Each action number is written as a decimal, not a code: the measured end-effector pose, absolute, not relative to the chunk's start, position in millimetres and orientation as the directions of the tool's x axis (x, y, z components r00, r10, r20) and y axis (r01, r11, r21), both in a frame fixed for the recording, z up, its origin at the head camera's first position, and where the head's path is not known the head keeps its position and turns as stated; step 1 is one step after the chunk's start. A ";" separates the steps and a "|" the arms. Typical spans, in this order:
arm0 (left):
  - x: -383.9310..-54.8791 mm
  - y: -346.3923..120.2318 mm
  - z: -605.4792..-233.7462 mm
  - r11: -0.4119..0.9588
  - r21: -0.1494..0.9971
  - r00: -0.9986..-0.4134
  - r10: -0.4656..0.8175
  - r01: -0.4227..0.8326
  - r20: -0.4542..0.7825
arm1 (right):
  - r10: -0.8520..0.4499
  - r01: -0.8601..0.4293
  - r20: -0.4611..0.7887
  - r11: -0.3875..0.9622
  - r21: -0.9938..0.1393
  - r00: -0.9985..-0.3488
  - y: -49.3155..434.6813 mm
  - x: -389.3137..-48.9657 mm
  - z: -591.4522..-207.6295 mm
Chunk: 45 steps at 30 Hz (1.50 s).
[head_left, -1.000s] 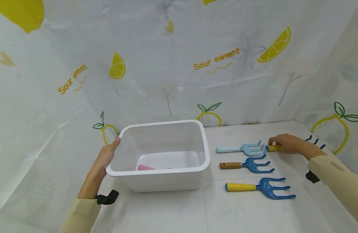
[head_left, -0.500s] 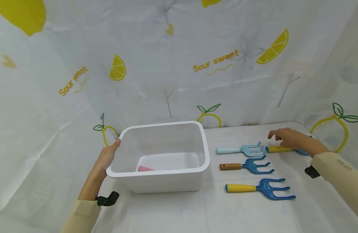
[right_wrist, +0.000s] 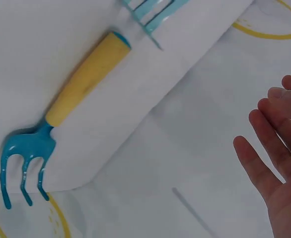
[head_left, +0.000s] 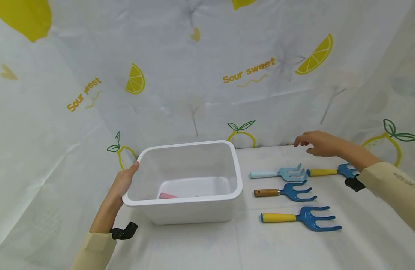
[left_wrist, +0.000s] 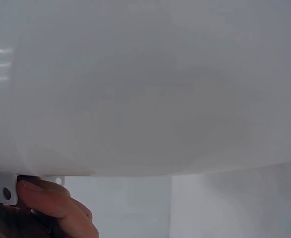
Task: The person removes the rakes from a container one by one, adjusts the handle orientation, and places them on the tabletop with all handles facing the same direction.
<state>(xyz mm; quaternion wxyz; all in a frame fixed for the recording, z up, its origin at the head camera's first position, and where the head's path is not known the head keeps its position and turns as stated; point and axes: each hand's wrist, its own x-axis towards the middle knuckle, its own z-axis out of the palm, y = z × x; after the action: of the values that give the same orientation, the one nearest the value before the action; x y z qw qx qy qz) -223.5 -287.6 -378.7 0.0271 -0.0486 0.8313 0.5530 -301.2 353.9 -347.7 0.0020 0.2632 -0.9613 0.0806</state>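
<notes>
My left hand (head_left: pixel 122 183) grips the left rim of a white plastic bin (head_left: pixel 190 210); the left wrist view shows its fingers (left_wrist: pixel 56 203) curled under the rim. A pink piece (head_left: pixel 167 195) lies inside the bin, mostly hidden by the front wall. My right hand (head_left: pixel 323 144) is in the air above the far right of the table, fingers loosely extended, holding nothing. Below it lies a yellow-handled hand fork (head_left: pixel 322 172) with blue tines, seen whole in the right wrist view. Beside this fork is a light-blue hand rake (head_left: pixel 264 174).
A wooden-handled blue hand fork (head_left: pixel 267 192) and a larger yellow-handled hand fork (head_left: pixel 279 218) lie nearer the front, tines pointing right. A white lemon-printed sheet (head_left: pixel 180 90) rises behind the table (head_left: pixel 200 247).
My right hand has let go of the back yellow-handled fork, then risen and moved left, so the fork shows again on the table. My left hand keeps its hold on the bin.
</notes>
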 end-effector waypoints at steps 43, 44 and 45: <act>-225.9 -290.4 -379.4 0.363 0.925 -0.993 -0.044 -0.115 -0.106 | -0.832 -0.827 0.104 0.515 -0.225 -0.546 119.9 -278.9 -271.2; -226.1 -290.4 -379.5 0.360 0.926 -0.993 -0.046 -0.116 -0.107 | -0.833 -0.828 0.095 0.515 -0.222 -0.545 115.3 -279.9 -271.4; -226.0 -290.1 -379.3 0.360 0.926 -0.993 -0.047 -0.115 -0.105 | -0.837 -0.829 0.088 0.512 -0.224 -0.541 110.4 -280.2 -270.9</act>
<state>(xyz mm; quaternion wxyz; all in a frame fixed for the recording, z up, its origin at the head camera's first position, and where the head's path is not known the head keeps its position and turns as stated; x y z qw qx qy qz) -226.0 -290.1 -379.3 0.0303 -0.0492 0.8240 0.5636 -280.2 110.4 -270.9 -0.0155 0.4790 -0.8694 0.1202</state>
